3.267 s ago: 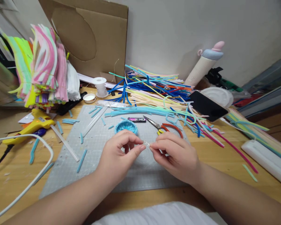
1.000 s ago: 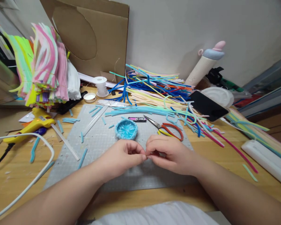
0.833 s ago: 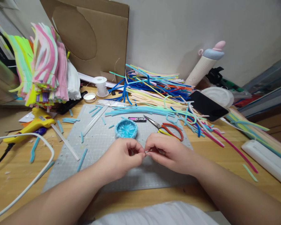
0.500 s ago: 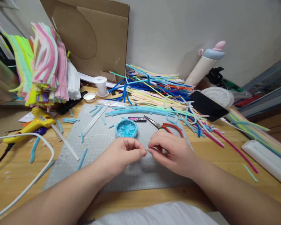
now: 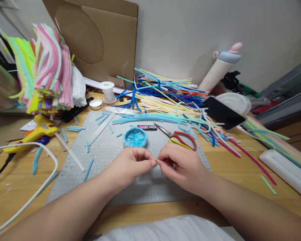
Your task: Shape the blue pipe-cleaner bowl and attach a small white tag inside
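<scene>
Over the grey cutting mat (image 5: 130, 195), my left hand (image 5: 132, 164) and my right hand (image 5: 182, 165) meet with thumbs and forefingers pinched. Whatever sits between the fingertips is too small to name; only a tiny speck shows at the left thumb. A blue fuzzy bowl-shaped piece (image 5: 135, 138) rests on the mat just beyond my left hand. Scissors with orange and yellow handles (image 5: 182, 138) lie behind my right hand, their blades pointing away to the left. A small dark box (image 5: 146, 128) marked DKX lies between the bowl and the scissors.
Loose pipe cleaners (image 5: 163, 90) heap up along the wall, with bundled ones (image 5: 47, 67) at left. A yellow glue gun (image 5: 32, 135) and white cable (image 5: 52, 160) lie left. A black phone (image 5: 223, 112) and white power strip (image 5: 283, 170) are at right. Cut blue pieces (image 5: 89, 170) dot the mat.
My right hand has shifted slightly left and nearer, its fingertips now touching those of my left hand. More of the scissors' handles shows. My left hand is nearly still.
</scene>
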{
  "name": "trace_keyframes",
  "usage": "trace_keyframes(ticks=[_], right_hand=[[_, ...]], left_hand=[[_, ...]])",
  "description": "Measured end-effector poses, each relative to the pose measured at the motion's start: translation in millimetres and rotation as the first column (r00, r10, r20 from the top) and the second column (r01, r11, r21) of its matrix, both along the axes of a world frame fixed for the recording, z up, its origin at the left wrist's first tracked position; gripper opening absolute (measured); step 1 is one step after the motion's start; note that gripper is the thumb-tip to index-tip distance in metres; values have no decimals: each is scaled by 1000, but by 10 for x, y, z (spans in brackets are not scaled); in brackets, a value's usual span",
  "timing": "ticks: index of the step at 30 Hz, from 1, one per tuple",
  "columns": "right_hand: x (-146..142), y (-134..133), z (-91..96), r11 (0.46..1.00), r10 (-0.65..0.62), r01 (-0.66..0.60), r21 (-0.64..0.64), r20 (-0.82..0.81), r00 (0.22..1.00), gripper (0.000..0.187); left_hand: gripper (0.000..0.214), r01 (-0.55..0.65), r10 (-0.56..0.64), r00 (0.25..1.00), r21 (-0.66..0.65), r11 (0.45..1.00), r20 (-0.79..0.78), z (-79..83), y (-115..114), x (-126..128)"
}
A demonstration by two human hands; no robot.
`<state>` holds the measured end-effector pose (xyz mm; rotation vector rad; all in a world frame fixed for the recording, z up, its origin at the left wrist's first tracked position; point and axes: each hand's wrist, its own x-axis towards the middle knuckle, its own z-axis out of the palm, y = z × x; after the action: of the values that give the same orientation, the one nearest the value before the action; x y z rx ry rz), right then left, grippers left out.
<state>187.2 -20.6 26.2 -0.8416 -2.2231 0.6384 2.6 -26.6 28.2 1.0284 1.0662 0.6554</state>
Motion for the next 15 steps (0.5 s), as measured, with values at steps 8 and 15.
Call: trace_keyframes(ticks=[8,15], right_hand=[[-56,-25,-70,938,-207,134,-318,-210,955,14],[-59,-66,-72,970,-222,196,-145,-197,955,10]], left_hand=[[22,-177,176,983,21,984,61,20,11,6],[21,-223,220,971,23,974,91,-2,6,15]])
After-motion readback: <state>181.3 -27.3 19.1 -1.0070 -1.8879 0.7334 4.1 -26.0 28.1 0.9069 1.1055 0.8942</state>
